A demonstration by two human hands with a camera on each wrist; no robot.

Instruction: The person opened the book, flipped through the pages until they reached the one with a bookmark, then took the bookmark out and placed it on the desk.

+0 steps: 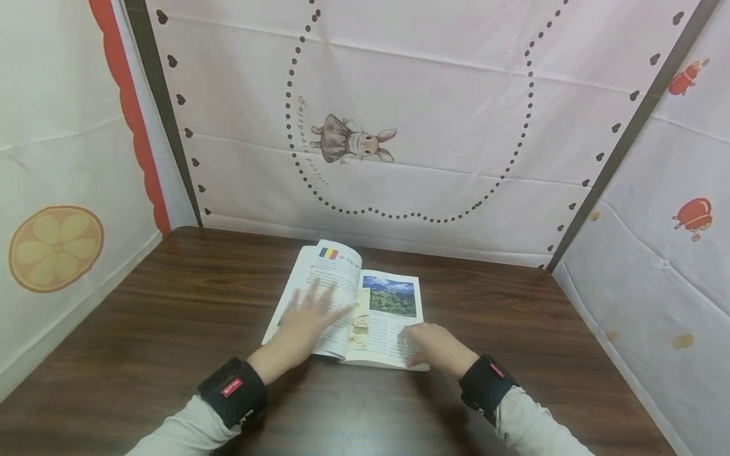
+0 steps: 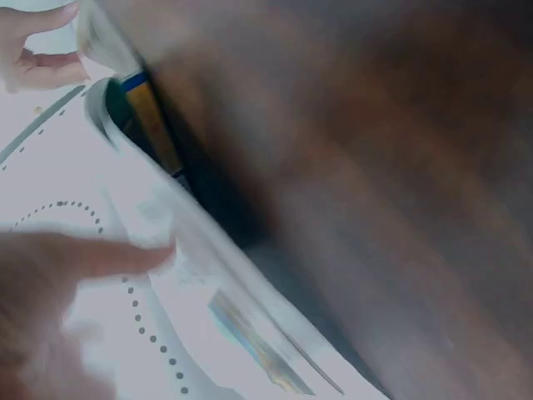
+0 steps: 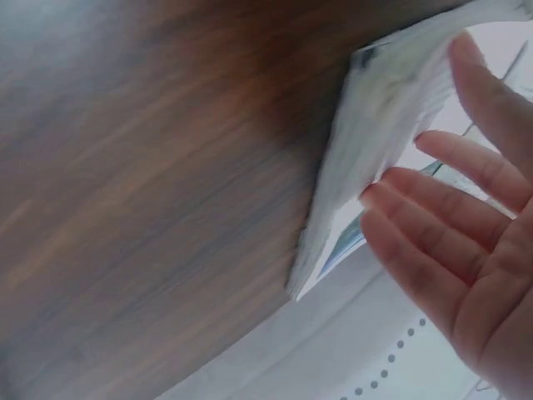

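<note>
A thick paperback book (image 1: 384, 342) lies open on the brown table, with colour photographs and printed text on its pages. My left hand (image 1: 302, 326), fingers spread and straight, is over the left page (image 1: 336, 285), which curves up near the spine. At the lower right corner of the right page (image 1: 393, 329) is my right hand (image 1: 439, 347). In the right wrist view its fingers (image 3: 425, 229) are loosely extended over the page beside the stacked page edges (image 3: 366, 142). The left wrist view is blurred, and the left palm's contact with the page is hidden.
The dark wood-grain table (image 1: 188, 304) extends around the book. White printed cloth (image 1: 433, 126) hangs behind it, showing a rabbit figure (image 1: 350, 139) and dotted lines. More cloth stands along both sides. Each wrist wears a black band (image 1: 234, 391).
</note>
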